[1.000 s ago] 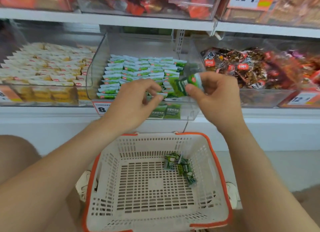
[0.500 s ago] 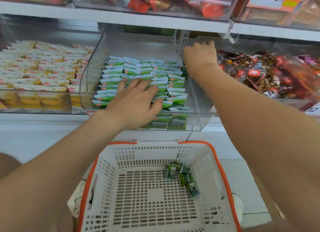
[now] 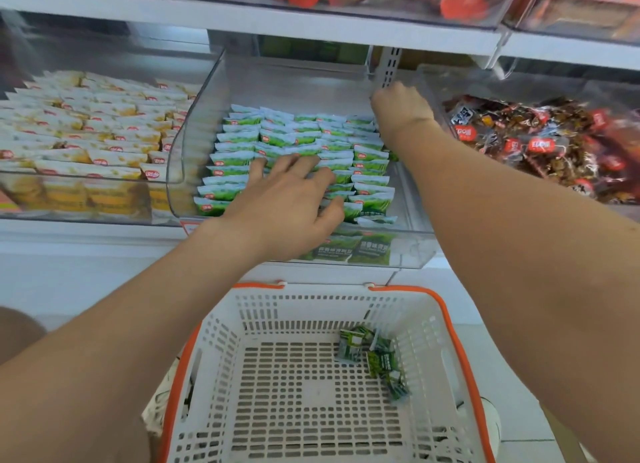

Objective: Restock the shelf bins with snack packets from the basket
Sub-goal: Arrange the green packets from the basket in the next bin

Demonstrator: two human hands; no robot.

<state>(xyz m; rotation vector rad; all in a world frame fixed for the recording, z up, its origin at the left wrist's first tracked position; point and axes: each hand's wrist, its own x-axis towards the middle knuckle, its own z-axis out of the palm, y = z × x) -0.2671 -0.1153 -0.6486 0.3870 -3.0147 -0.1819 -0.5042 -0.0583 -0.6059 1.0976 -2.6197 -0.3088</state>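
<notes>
The clear middle shelf bin (image 3: pixel 415 251) holds rows of green-and-white snack packets (image 3: pixel 242 140). My left hand (image 3: pixel 291 199) lies flat on the front rows with its fingers spread and straight. At the bin's back right corner my right hand (image 3: pixel 401 111) reaches in, knuckles toward me. Its fingertips point down behind the hand and are hidden, so any packet in it is out of sight. Below the shelf stands the white basket with an orange rim (image 3: pixel 460 355). Several small green packets (image 3: pixel 374 358) lie at the right of its floor.
The bin to the left is full of yellow-and-white packets (image 3: pixel 86 130). Dark brown and red packets (image 3: pixel 536 140) fill the bin to the right. An upper shelf (image 3: pixel 242 16) with red packets hangs close over the bins. A white upright bracket (image 3: pixel 389 66) stands behind my right hand.
My right hand, which pinched a green packet in front of the bin, has gone to the bin's back right corner. My left hand opened and came down flat on the rows.
</notes>
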